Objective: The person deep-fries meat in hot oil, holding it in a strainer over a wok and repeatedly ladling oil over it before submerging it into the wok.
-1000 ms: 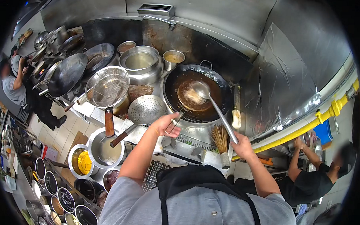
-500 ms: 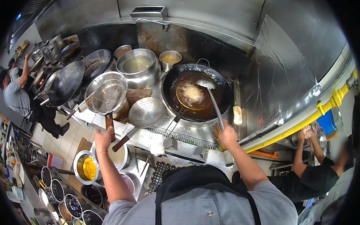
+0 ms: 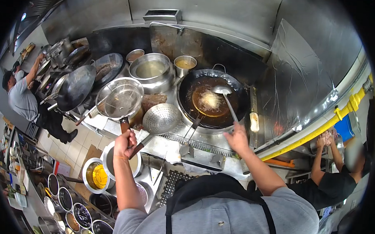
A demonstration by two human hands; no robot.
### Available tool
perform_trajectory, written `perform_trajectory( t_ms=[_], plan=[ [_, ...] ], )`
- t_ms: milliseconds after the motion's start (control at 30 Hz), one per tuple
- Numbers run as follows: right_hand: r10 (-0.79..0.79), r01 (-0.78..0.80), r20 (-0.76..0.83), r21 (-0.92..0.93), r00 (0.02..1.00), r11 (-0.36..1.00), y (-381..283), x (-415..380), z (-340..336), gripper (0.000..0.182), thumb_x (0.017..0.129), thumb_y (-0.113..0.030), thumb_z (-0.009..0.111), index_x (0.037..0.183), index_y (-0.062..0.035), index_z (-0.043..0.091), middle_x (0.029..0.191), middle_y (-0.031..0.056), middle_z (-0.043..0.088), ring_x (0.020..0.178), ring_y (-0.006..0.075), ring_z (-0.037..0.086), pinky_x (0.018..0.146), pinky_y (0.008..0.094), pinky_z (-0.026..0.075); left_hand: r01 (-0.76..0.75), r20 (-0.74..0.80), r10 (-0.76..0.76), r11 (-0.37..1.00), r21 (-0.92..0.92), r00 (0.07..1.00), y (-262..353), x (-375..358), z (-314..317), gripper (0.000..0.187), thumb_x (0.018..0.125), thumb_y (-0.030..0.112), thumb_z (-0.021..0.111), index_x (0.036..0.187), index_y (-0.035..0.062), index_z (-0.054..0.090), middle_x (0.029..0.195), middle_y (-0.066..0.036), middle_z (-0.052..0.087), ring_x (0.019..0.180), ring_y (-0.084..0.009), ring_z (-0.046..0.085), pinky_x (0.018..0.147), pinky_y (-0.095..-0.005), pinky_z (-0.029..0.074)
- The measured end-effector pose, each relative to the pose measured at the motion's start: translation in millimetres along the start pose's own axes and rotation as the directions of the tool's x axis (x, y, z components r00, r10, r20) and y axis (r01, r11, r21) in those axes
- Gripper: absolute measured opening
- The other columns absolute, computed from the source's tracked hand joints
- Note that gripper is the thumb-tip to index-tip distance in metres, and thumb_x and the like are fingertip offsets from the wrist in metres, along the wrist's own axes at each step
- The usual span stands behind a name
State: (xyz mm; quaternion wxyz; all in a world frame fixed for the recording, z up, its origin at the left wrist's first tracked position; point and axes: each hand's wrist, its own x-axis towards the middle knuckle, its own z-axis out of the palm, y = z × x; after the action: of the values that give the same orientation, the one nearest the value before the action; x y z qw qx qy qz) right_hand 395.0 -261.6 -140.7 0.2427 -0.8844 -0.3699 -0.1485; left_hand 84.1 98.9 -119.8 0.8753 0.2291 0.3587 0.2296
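My left hand (image 3: pixel 124 144) is closed around the dark wooden handle of a fine-mesh strainer (image 3: pixel 119 99), which sits over a metal pot. Just right of this hand lies a perforated skimmer (image 3: pixel 162 118), its wooden handle passing close to my fingers. My right hand (image 3: pixel 238 138), slightly blurred, has the handle of a ladle (image 3: pixel 222 89); its thumb side sticks out to the left. The ladle's bowl is over a wok (image 3: pixel 187 83) of dark brown oil. Within the wok, a round wire strainer (image 3: pixel 198 116) surrounds a pale, foaming clump of food (image 3: pixel 210 100).
Behind the strainers stand a large pot (image 3: pixel 150 66) and a small pot of yellowish liquid (image 3: pixel 185 64). A bowl of yellow oil (image 3: pixel 98 175) is at lower left. A yellow pipe (image 3: pixel 319 129) runs along the right. Co-workers (image 3: pixel 22 94) are at left and right.
The whole view has shifted slightly right. My left hand has turned and come nearer the skimmer's handle. My right hand has moved up the ladle's handle, and the bamboo brush near it is now mostly hidden.
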Motion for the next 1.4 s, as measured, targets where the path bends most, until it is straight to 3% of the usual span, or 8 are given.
perform_trajectory(
  t_ms=[100, 233, 633, 733, 1033, 1133, 1300, 1400],
  plan=[
    [0.228, -0.924, 0.896, 0.377, 0.382, 0.068, -84.8, 12.7, -4.0, 0.074, 0.078, -0.049, 0.064, 0.125, 0.0049, 0.043, 0.116, 0.0265, 0.053, 0.100, 0.0335, 0.059, 0.080, 0.0449, 0.050, -0.187, 0.004, 0.199, 0.914, 0.361, 0.980, -22.7, -19.5, 34.8, 0.013, 0.092, 0.015, 0.046, 0.090, 0.0021, 0.049, 0.066, -0.001, 0.049, 0.048, -0.0091, 0.044, 0.041, -0.0223, 0.038],
    [0.088, -0.779, 0.993, 0.112, 0.074, -0.617, -123.3, 35.7, 44.9, 0.051, 0.086, -0.035, 0.057, 0.116, 0.0053, 0.045, 0.099, 0.0211, 0.059, 0.084, 0.0326, 0.061, 0.071, 0.0389, 0.053, -0.322, 0.122, 0.307, 0.774, 0.545, 0.944, -47.0, -4.6, 88.6, 0.008, 0.087, 0.010, 0.048, 0.081, 0.0052, 0.046, 0.064, -0.003, 0.050, 0.046, -0.0120, 0.048, 0.038, -0.0258, 0.040],
    [0.081, -0.732, 0.897, 0.404, 0.434, -0.549, -72.6, 31.6, 12.8, 0.027, 0.090, -0.014, 0.047, 0.063, -0.0107, 0.041, 0.052, -0.0006, 0.038, 0.043, 0.0114, 0.037, 0.038, 0.0252, 0.029, -0.474, 0.481, 0.105, -0.082, 0.877, 0.870, -140.8, 71.4, 156.2, 0.014, 0.079, 0.006, 0.044, 0.075, -0.0008, 0.055, 0.056, -0.011, 0.053, 0.048, -0.0230, 0.053, 0.047, -0.0364, 0.046],
    [0.101, -0.732, 0.896, 0.414, 0.432, -0.541, -71.4, 31.5, 8.8, 0.029, 0.090, -0.014, 0.046, 0.061, -0.0108, 0.040, 0.052, -0.0007, 0.038, 0.043, 0.0114, 0.037, 0.037, 0.0249, 0.029, 0.130, 0.030, -0.203, 0.728, 0.673, 0.979, -155.4, 53.6, 182.9, 0.012, 0.085, 0.008, 0.044, 0.076, 0.0020, 0.050, 0.063, -0.011, 0.051, 0.056, -0.0214, 0.052, 0.053, -0.0369, 0.047],
    [0.210, -0.880, 0.873, 0.371, 0.440, 0.298, -90.1, 51.9, -43.0, 0.058, 0.086, -0.055, 0.049, 0.097, 0.0015, 0.058, 0.069, 0.0096, 0.061, 0.051, 0.0176, 0.057, 0.048, 0.0327, 0.047, 0.387, 0.041, -0.531, 0.666, 0.638, 0.847, -123.0, 86.9, 192.1, 0.020, 0.092, 0.025, 0.043, 0.089, 0.0084, 0.054, 0.073, -0.008, 0.056, 0.065, -0.0189, 0.055, 0.058, -0.0326, 0.050],
    [0.139, -0.228, 0.363, 0.213, 0.921, 0.950, -62.1, 29.2, -58.1, 0.052, 0.080, -0.044, 0.057, 0.104, 0.0021, 0.058, 0.088, 0.0216, 0.063, 0.087, 0.0374, 0.062, 0.077, 0.0437, 0.049, 0.392, 0.007, -0.584, 0.553, 0.735, 0.812, -123.4, 111.1, 165.1, 0.023, 0.093, 0.033, 0.047, 0.093, 0.0112, 0.054, 0.076, -0.003, 0.056, 0.062, -0.0175, 0.054, 0.054, -0.0319, 0.049],
    [0.283, -0.219, 0.205, -0.287, 0.937, 0.933, -8.7, -11.4, -50.0, 0.049, 0.077, -0.036, 0.064, 0.100, 0.0056, 0.056, 0.107, 0.0216, 0.057, 0.105, 0.0309, 0.053, 0.088, 0.0377, 0.045, 0.379, 0.008, -0.545, 0.593, 0.710, 0.838, -135.5, 111.2, 161.0, 0.029, 0.095, 0.034, 0.042, 0.101, 0.0078, 0.053, 0.079, -0.009, 0.059, 0.067, -0.0199, 0.058, 0.057, -0.0356, 0.052],
    [0.289, -0.440, 0.411, 0.342, 0.865, 0.831, -25.8, -13.4, -30.2, 0.044, 0.075, -0.037, 0.069, 0.092, 0.0032, 0.061, 0.095, 0.0216, 0.060, 0.077, 0.0283, 0.062, 0.069, 0.0401, 0.051, 0.399, 0.036, -0.574, 0.611, 0.684, 0.818, -145.4, 109.4, 168.4, 0.026, 0.095, 0.031, 0.042, 0.101, 0.0069, 0.051, 0.083, -0.011, 0.057, 0.066, -0.0218, 0.056, 0.058, -0.0359, 0.052]
  ],
)
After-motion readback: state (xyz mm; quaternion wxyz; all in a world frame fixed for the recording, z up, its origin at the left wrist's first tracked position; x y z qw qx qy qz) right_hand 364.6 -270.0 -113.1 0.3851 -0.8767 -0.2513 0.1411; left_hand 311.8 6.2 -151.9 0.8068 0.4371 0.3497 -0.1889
